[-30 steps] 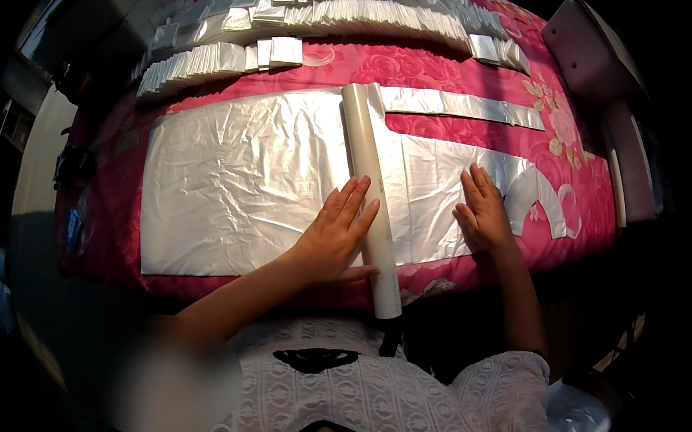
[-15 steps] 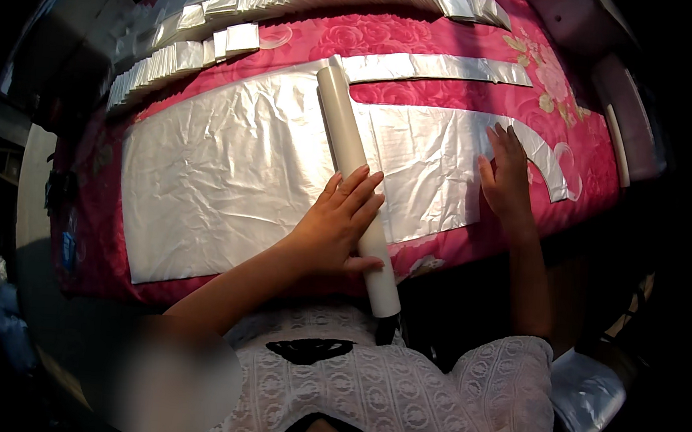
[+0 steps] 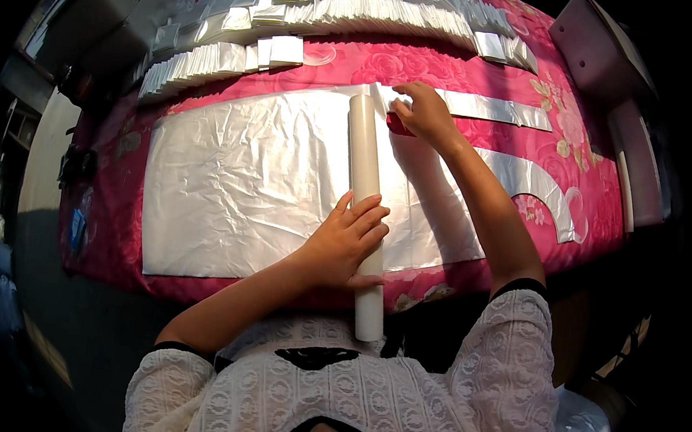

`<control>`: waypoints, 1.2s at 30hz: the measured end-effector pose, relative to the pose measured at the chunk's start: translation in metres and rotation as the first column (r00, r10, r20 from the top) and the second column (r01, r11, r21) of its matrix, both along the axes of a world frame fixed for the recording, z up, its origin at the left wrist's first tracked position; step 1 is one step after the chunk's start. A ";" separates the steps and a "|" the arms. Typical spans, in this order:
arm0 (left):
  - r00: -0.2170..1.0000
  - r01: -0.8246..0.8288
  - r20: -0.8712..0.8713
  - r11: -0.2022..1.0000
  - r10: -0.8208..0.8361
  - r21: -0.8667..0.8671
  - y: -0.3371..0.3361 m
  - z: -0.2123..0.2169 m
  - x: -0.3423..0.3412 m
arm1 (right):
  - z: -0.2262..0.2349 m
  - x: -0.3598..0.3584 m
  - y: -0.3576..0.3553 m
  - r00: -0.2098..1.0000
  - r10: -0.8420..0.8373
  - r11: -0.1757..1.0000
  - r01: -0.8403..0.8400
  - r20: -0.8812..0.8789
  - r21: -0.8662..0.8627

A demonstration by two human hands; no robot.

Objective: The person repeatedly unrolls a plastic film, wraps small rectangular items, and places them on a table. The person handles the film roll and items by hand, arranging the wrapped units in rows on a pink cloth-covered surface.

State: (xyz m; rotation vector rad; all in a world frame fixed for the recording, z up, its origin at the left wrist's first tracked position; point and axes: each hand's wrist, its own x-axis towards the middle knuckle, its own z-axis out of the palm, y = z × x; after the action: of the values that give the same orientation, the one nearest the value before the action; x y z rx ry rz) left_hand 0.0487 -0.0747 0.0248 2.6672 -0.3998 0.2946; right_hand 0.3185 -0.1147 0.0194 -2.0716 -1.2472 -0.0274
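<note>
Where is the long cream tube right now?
In the head view, the cream tube lies across the silver sheet near the middle, running from the far edge to past the near table edge, with the left hand pressing on it.

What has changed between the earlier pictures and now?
The right hand left the silver sheet near its lower right part and moved up to the far end of the cream tube, where it touches a small red thing. The left hand stayed pressed on the tube, which still lies across the sheet.
</note>
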 end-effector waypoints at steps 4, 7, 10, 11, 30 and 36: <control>0.999 -0.020 0.029 1.000 0.020 -0.024 0.013 -0.002 -0.007 | 0.002 0.024 0.059 0.996 0.087 0.978 -0.092 -0.033 -0.185; 1.000 0.001 -0.001 0.997 -0.001 -0.081 0.007 -0.005 -0.007 | 0.001 0.033 0.065 0.988 0.155 0.941 -0.141 0.022 -0.307; 1.000 0.014 0.009 0.993 -0.013 -0.120 -0.002 -0.009 -0.003 | 0.005 0.044 0.061 0.960 0.203 0.926 -0.252 -0.192 -0.280; 1.000 0.008 -0.005 0.993 -0.009 -0.116 -0.003 -0.006 -0.002 | 0.013 0.046 0.059 0.932 0.165 0.895 -0.279 -0.322 -0.348; 0.998 -0.019 0.062 0.980 0.031 -0.196 -0.011 -0.017 0.000 | 0.005 0.191 -0.102 0.951 -0.132 0.558 0.305 0.280 -0.772; 0.996 0.024 0.086 0.968 -0.002 -0.249 -0.014 -0.005 0.004 | -0.053 0.323 -0.229 0.489 -0.302 0.464 0.825 0.819 -0.322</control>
State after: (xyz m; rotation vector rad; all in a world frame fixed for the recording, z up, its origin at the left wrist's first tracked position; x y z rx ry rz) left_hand 0.0527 -0.0885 0.0202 2.4105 -0.3790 0.4267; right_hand 0.6414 -0.3437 -0.0339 -3.3386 -0.7753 -0.8667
